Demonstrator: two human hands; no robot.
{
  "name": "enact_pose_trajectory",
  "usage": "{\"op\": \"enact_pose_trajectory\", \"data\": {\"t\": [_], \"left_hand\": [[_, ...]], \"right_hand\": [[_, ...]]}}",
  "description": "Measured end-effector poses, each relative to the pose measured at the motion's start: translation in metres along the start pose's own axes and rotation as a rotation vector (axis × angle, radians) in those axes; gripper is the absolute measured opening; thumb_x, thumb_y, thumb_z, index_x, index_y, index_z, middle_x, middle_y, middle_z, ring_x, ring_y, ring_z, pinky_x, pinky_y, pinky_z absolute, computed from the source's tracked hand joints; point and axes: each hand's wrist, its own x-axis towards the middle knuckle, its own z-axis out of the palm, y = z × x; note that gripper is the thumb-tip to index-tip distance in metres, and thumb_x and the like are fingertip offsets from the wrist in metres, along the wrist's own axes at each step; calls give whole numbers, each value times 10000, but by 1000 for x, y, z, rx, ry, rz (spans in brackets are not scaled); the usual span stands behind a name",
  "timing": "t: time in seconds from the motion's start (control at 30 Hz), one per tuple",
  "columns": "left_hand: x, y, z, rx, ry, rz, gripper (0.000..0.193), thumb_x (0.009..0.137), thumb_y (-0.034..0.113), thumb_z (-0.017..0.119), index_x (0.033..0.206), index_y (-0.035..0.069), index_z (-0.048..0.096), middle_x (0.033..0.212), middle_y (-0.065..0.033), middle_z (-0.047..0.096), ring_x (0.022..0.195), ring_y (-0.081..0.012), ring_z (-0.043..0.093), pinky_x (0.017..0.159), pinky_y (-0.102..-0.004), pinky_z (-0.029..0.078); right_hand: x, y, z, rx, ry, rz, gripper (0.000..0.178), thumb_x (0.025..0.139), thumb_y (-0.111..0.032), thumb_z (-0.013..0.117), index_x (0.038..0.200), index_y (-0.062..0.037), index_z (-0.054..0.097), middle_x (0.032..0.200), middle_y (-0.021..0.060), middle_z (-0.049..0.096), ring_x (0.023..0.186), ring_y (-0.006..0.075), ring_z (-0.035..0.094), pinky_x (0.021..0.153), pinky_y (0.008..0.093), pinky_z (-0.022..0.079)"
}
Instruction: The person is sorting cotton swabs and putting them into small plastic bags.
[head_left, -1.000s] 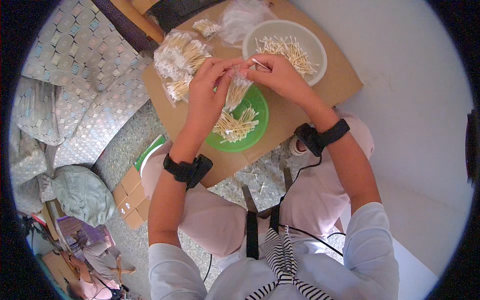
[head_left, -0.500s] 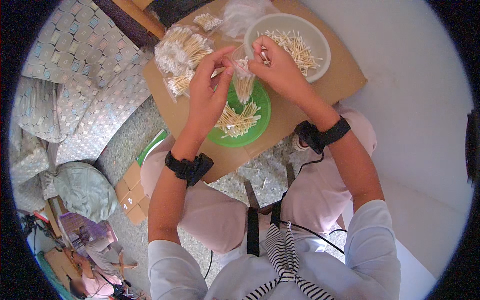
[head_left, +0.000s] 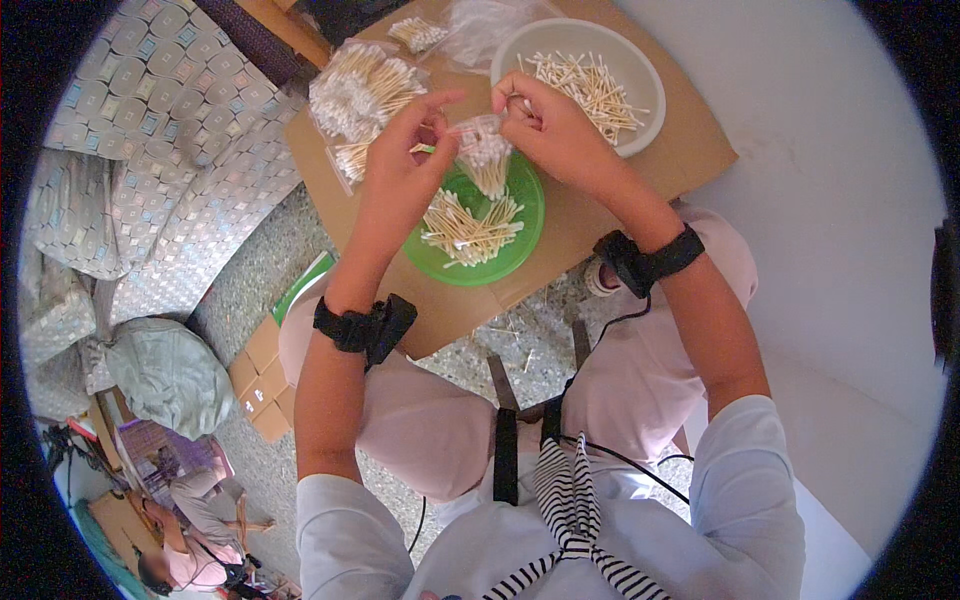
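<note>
Your left hand (head_left: pixel 408 155) had its forefinger apart from the thumb; your right hand (head_left: pixel 548 120) had its fingers curled inward. Whether either was clamped on the bag of swabs (head_left: pixel 484 168) could not be told. That one bag lay between your fingers, over part of one green bowl (head_left: pixel 522 252) with loose swabs (head_left: pixel 470 235) too many to count. One white bowl (head_left: pixel 657 108) stood just beyond your right fingers, that hand blocking its near side. Filled bags (head_left: pixel 355 92), overlapping and uncountable, lay beyond your left fingers. Farther past both hands were one small swab bundle (head_left: pixel 418 35) and clear plastic (head_left: pixel 488 32).
</note>
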Motion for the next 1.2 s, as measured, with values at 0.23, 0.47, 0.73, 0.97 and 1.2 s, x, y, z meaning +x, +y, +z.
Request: {"op": "enact_pose_trajectory", "data": {"t": [0.23,0.47,0.73,0.97,1.2], "left_hand": [[-4,3,5,226,-109,12,346,859,213,640,1189,126,586,731,29,441,676,-59,438,619,-224,415],[-3,4,17,200,30,211,305,804,266,684,1054,94,651,701,-57,490,671,-178,467,644,-301,401],[5,14,23,638,109,538,202,783,222,682,956,120,678,795,-63,549,756,-243,505,677,-353,425],[-23,25,64,710,-372,885,246,776,174,585,1011,135,647,843,-49,540,821,-228,522,680,-364,443],[-37,0,127,743,-399,818,283,774,157,542,1048,109,595,957,-65,566,922,-237,544,748,-353,496]], "right_hand": [[8,8,-18,516,36,34,249,951,-291,403,945,-68,514,703,-3,415,570,89,398,583,236,429],[9,-6,6,764,198,72,224,979,-219,390,1101,-43,455,696,-19,376,589,73,397,726,305,510],[25,11,-28,143,214,-35,326,974,-265,393,1048,-29,604,885,72,639,767,145,601,723,296,500],[18,11,-63,-102,301,59,272,944,-238,462,1065,-45,610,939,61,620,917,138,559,814,264,432],[20,9,-105,96,572,4,239,937,-208,458,1010,-35,605,845,6,585,805,139,541,778,262,429]]}}
